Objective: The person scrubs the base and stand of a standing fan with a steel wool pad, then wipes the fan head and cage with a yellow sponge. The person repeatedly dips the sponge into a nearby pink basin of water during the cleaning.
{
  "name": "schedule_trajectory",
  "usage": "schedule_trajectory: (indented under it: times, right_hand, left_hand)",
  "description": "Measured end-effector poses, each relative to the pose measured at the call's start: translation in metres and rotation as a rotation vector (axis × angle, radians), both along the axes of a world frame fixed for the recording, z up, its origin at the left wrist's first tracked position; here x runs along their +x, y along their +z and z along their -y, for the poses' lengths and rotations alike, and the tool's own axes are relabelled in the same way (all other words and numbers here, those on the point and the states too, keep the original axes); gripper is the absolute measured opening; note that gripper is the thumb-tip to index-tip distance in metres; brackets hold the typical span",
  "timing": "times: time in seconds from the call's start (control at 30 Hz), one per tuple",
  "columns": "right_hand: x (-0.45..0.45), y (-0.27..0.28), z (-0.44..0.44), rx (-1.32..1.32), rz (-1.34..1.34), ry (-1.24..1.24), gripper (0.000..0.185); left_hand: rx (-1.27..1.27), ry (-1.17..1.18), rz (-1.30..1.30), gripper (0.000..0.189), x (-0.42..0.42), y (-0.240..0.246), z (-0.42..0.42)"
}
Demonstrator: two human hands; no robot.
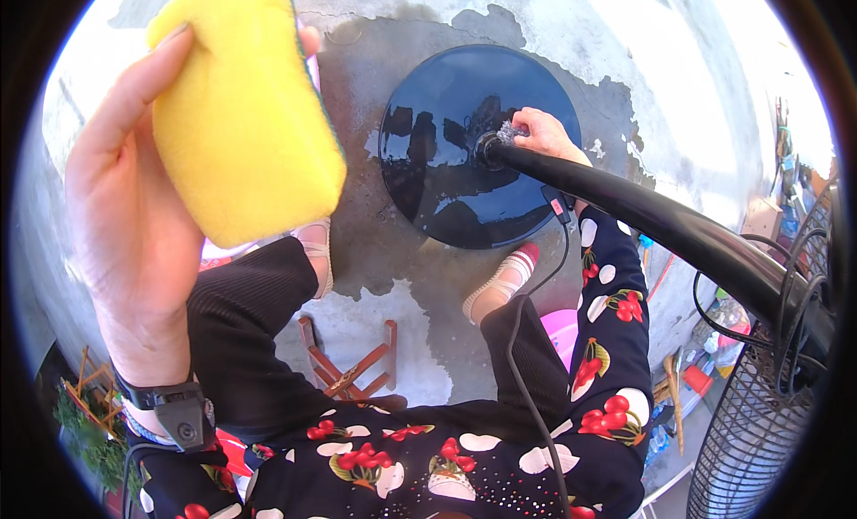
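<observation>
Close to the camera at upper left, my left hand point(134, 198) grips a yellow sponge point(248, 117) whose edge shows a thin green scouring layer. Its thumb lies on the yellow face; most of the fingers are hidden behind. A grey wire scourer point(510, 132) is pinched in my right hand point(546, 134), right at the foot of the black pole point(629, 194) of a standing fan. Below that hand lies the fan's round black base point(462, 201), wet and shiny, on the concrete floor. The pole slants down to the right towards the fan's wire guard point(743, 432).
A plug point(556, 203) hangs by the base, its black cord point(514, 345) running across my right leg. Beneath me stands a wooden folding stool point(355, 375). A pink basin point(560, 328) is beside my right leg. Assorted clutter, including a red container point(697, 381), lies at right.
</observation>
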State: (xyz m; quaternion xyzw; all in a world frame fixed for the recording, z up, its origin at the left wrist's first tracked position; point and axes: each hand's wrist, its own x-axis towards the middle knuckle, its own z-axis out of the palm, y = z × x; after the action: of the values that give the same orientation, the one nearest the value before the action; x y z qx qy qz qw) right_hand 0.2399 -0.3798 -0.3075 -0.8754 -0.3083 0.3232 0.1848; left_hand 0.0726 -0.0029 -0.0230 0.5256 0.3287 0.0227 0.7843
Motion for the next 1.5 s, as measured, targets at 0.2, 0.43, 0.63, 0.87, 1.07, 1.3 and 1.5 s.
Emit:
schedule_trajectory:
  times: [0.2,0.43,0.63,0.87,1.07,1.3,1.5]
  right_hand:
    - [-0.011,-0.014,0.012,0.089,-0.177,-0.336,0.019]
    - [0.009,-0.018,-0.004,0.069,0.038,0.11,0.016]
    - [0.004,-0.013,0.0,0.092,0.159,0.176,0.015]
    - [0.01,-0.02,-0.009,0.181,0.155,0.22,0.017]
    - [0.011,-0.028,-0.013,0.141,0.124,0.02,0.021]
    - [0.009,-0.026,-0.003,0.145,0.236,0.149,0.018]
    - [0.01,-0.025,-0.001,0.026,0.199,0.129,0.018]
  left_hand:
    - [0.013,-0.054,0.014,0.052,-0.006,0.0,-0.006]
    - [0.0,-0.075,-0.013,0.055,0.0,-0.001,0.003]
    - [0.037,-0.109,-0.015,0.052,0.0,-0.001,-0.003]
    - [0.104,-0.103,-0.005,0.054,0.002,-0.002,0.001]
    - [-0.048,-0.111,-0.022,0.054,0.002,-0.001,0.006]
    - [-0.069,-0.164,-0.023,0.053,0.005,0.001,0.006]
    - [0.068,-0.063,-0.019,0.053,0.0,-0.003,0.01]
